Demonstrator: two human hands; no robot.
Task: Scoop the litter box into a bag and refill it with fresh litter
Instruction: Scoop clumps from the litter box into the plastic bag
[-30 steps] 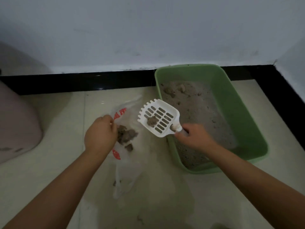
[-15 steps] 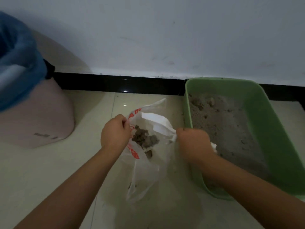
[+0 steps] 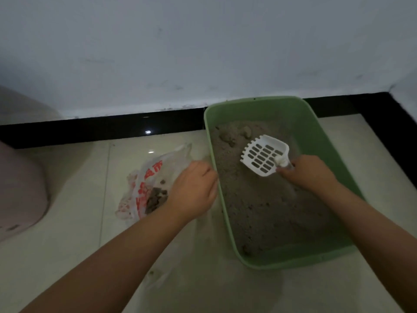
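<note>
A green litter box (image 3: 327,123) stands on the floor against the wall, holding grey litter (image 3: 266,206) with a few clumps (image 3: 228,137) near its far end. My right hand (image 3: 306,172) grips the handle of a white slotted scoop (image 3: 262,155), which hangs empty over the litter. A clear plastic bag with red print (image 3: 144,184) lies on the tiles left of the box, dark clumps (image 3: 156,199) inside. My left hand (image 3: 191,190) is at the bag's right edge beside the box rim; its fingers are curled, and whether they hold the bag is hidden.
A pale pink rounded container (image 3: 20,188) stands at the far left. A black skirting strip (image 3: 101,127) runs along the wall and turns at the right corner. Cream floor tiles (image 3: 67,245) lie in front.
The scoop has come out of the bag, now empty, and moved right over the litter box. My left hand has shifted from the bag's left side to its right edge.
</note>
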